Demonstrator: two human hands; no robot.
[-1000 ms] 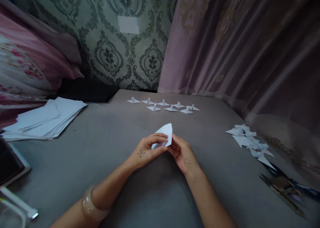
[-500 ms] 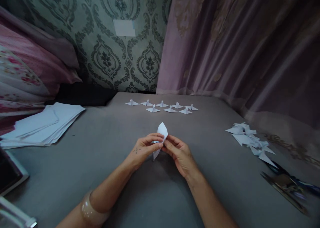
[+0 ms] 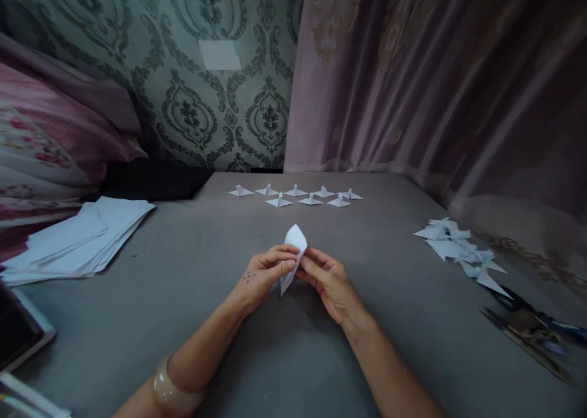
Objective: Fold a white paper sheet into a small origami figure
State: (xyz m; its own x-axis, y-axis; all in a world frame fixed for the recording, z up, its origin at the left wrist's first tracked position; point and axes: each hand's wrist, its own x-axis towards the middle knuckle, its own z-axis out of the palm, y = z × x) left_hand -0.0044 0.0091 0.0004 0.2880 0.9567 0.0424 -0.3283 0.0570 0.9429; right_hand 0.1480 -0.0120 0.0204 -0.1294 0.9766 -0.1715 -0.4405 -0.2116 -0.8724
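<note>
A folded piece of white paper (image 3: 296, 238) is held up between my two hands over the middle of the grey table. Its top comes to a point, and a second pointed end hangs below the fingers. My left hand (image 3: 268, 271) pinches it from the left, thumb in front and fingers across it. From the right, my right hand (image 3: 328, 280) grips its edge with the thumb and bent fingers; some fingertips are hidden behind the paper. Beyond the hands, several small folded paper cranes (image 3: 279, 200) stand in two rows.
White paper sheets (image 3: 101, 228) lie stacked at the left, near a dark cloth (image 3: 156, 179). More folded paper pieces (image 3: 458, 247) are heaped at the right, with scissors (image 3: 523, 338) close by. A dark, light-edged object (image 3: 22, 326) sits at the near left. Curtains (image 3: 367, 88) border the right side.
The camera view has shifted slightly. Both hands keep their hold on the paper in nearly the same place, with the left fingers and the paper's angle a little altered.
</note>
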